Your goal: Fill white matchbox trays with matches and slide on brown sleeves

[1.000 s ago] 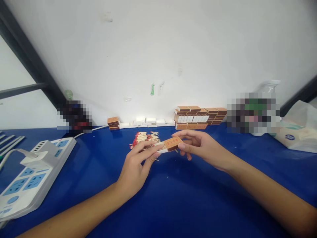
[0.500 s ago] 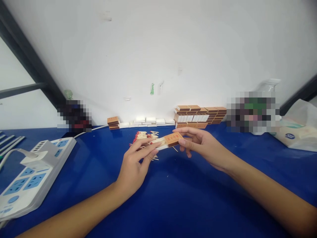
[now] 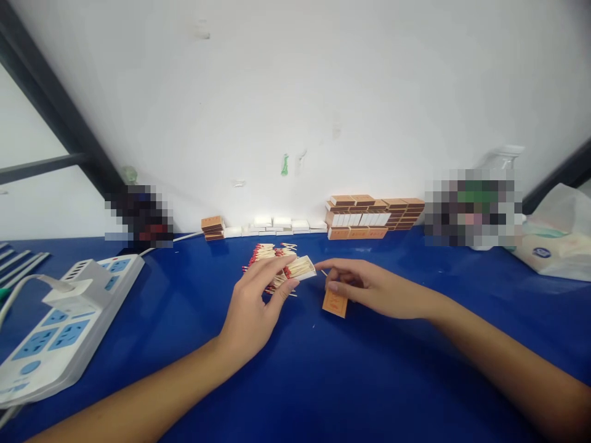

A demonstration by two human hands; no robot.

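Observation:
My left hand [image 3: 256, 304] pinches a white matchbox tray [image 3: 301, 268] filled with red-tipped matches, held just above the blue table [image 3: 323, 381]. Behind that tray lies a loose pile of matches [image 3: 268, 253]. My right hand [image 3: 364, 288] rests low on the table with its fingers closed on the orange matchbox sleeve [image 3: 335, 302], which lies flat on the table, apart from the tray.
Stacked orange matchboxes [image 3: 372, 217], a small orange stack [image 3: 212, 227] and a row of white trays [image 3: 274, 225] line the wall. A white power strip [image 3: 60, 323] sits at the left. A plastic bag [image 3: 556, 237] lies at the far right.
The tray and sleeve, joined before, have come apart. My right hand has dropped to the table with the sleeve while my left hand keeps the filled tray.

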